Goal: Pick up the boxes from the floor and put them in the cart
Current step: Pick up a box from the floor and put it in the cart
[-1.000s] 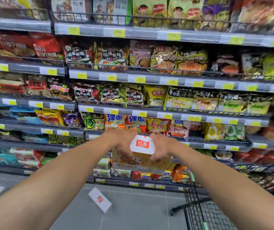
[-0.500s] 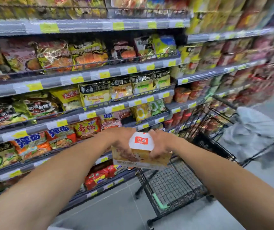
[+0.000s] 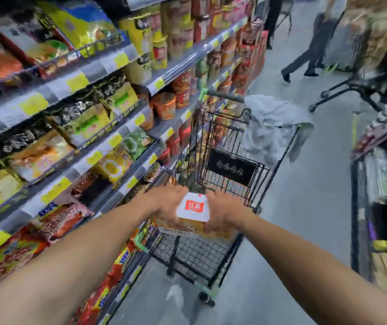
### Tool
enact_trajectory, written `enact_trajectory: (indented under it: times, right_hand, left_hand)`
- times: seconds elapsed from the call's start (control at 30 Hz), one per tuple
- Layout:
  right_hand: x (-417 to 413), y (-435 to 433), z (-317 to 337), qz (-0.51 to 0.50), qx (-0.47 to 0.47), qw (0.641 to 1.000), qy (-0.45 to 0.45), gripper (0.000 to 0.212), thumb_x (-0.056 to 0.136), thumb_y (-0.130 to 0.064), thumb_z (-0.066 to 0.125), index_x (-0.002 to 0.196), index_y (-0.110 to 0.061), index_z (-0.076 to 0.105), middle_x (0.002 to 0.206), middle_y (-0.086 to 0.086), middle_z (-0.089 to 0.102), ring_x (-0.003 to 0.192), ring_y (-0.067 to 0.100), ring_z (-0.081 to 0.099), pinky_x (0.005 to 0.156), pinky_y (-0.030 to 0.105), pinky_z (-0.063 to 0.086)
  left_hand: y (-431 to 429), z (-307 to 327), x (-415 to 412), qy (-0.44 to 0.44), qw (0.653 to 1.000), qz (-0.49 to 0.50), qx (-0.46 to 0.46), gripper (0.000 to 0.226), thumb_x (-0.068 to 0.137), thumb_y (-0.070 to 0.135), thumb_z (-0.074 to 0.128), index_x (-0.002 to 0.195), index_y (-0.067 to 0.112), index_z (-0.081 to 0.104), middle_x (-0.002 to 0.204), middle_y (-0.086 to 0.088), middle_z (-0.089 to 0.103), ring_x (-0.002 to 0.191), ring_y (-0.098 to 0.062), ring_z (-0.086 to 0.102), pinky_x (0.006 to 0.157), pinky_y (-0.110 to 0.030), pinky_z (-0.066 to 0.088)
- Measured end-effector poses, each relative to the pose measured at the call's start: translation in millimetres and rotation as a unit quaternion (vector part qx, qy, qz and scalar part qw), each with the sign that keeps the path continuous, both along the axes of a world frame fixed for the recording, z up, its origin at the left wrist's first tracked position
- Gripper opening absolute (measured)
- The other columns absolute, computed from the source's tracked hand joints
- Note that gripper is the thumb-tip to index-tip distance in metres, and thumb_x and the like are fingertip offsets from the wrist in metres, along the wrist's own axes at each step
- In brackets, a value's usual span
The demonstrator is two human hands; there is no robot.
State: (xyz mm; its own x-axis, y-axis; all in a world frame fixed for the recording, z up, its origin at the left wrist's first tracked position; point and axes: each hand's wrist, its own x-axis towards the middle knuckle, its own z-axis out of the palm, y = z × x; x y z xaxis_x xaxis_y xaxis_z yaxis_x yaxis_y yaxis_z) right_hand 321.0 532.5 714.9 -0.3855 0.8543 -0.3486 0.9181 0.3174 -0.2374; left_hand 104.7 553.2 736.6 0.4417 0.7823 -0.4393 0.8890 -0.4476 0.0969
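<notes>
I hold one box [image 3: 193, 211] between both hands, out in front of me. It is white on top with a red square label, and its lower sides are orange-yellow. My left hand [image 3: 166, 204] grips its left side and my right hand [image 3: 223, 212] grips its right side. The box hangs over the near end of a black wire shopping cart [image 3: 223, 146] with green corner bumpers. A grey cloth [image 3: 272, 123] is draped over the cart's far right rim. The cart's basket floor looks bare where it shows.
Stocked shelves of snack bags and noodle cups [image 3: 82, 118] run close along the left of the cart. Another person [image 3: 309, 50] walks at the far end of the aisle beside a second cart [image 3: 356, 90]. A display rack [image 3: 382, 207] stands on the right. Grey floor lies between.
My view has swung right from the shelves to the aisle. The box, still in both hands, now hangs over the cart's near end, and the cart is in full view.
</notes>
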Motion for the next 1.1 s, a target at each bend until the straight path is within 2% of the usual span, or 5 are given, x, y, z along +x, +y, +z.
enact_trajectory:
  times: [0.1,0.3,0.47,0.67,1.1]
  right_hand:
    - [-18.7,0.9,-33.4,-0.062,-0.04,0.997,0.006,0.096,0.071,-0.064,0.079,0.143,-0.023,0.031,0.132,0.005,0.05,0.122,0.028,0.049,0.099,0.047,0.048]
    - [-48.6,-4.1,-90.3,-0.129,-0.095,0.987,0.015,0.097,0.076,-0.065,0.075,0.147,-0.018,0.028,0.138,0.01,0.045,0.13,0.032,0.042,0.106,0.051,0.044]
    - [-69.7,-11.8,-146.4,-0.167,-0.144,0.975,0.029,0.103,0.071,-0.065,0.079,0.147,-0.019,0.028,0.139,0.008,0.043,0.127,0.029,0.043,0.098,0.056,0.052]
    - [-88.6,-21.9,-209.3,-0.182,-0.181,0.966,0.027,0.103,0.069,-0.058,0.083,0.147,-0.021,0.027,0.138,0.005,0.043,0.126,0.025,0.04,0.092,0.052,0.056]
    - [-102.8,-29.4,-290.2,-0.165,-0.244,0.956,0.012,0.104,0.073,-0.057,0.082,0.151,-0.02,0.023,0.146,0.008,0.037,0.134,0.03,0.037,0.093,0.055,0.052]
  left_hand:
    - [27.8,-35.1,-15.6,0.004,0.999,-0.04,-0.024,0.073,0.063,0.055,0.084,0.115,0.03,0.04,0.109,0.002,0.052,0.102,-0.021,0.051,0.084,-0.045,0.051]
    - [50.8,-96.2,-37.6,0.027,0.991,-0.113,-0.069,0.081,0.062,0.074,0.077,0.117,0.03,0.037,0.114,0.001,0.05,0.106,-0.021,0.049,0.084,-0.041,0.05]
    - [60.1,-146.8,-48.4,0.06,0.977,-0.138,-0.148,0.082,0.069,0.063,0.08,0.129,0.025,0.039,0.125,-0.002,0.05,0.118,-0.023,0.048,0.095,-0.045,0.05]
    - [52.8,-205.7,-51.5,0.155,0.96,-0.206,-0.113,0.095,0.07,0.06,0.082,0.142,0.018,0.036,0.13,-0.005,0.057,0.122,-0.027,0.056,0.117,-0.058,0.032]
    - [44.8,-285.0,-55.2,0.212,0.941,-0.217,-0.152,0.095,0.072,0.05,0.086,0.143,0.014,0.033,0.134,-0.009,0.054,0.117,-0.029,0.059,0.09,-0.043,0.054]
